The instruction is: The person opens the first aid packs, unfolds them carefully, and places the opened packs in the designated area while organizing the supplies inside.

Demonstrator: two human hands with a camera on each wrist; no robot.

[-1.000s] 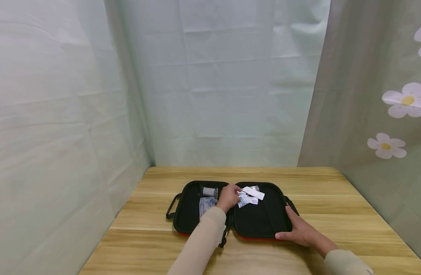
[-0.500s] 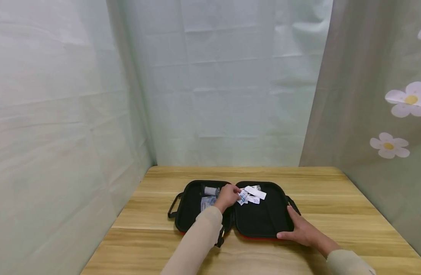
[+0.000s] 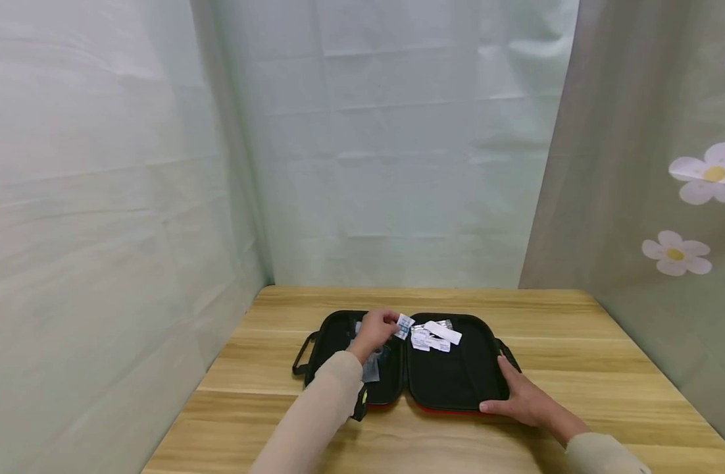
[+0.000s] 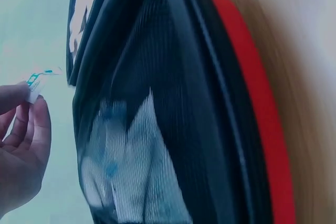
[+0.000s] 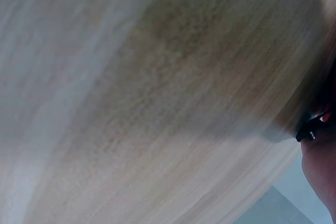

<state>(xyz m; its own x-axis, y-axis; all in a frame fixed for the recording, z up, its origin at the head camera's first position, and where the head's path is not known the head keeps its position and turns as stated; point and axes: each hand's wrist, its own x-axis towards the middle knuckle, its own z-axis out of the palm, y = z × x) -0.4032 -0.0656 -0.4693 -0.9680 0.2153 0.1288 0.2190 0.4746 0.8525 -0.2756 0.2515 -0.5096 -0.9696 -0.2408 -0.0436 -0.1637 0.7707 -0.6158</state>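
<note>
In the lower middle of the head view, the left hand (image 3: 375, 329) pinches a white packet (image 3: 404, 326), which lies just to its right, long side steep, top leaning right; the right hand (image 3: 521, 396), spread and farther away, rests against the black case's (image 3: 441, 383) lower right corner

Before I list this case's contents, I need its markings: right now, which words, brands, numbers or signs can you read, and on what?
No text can be read in any view.
Small white packet pinched by the left hand: blue-green print, too small.
White packets in the right half of the black case: faint print, too small.
Pale packet behind mesh: too blurred.
</note>
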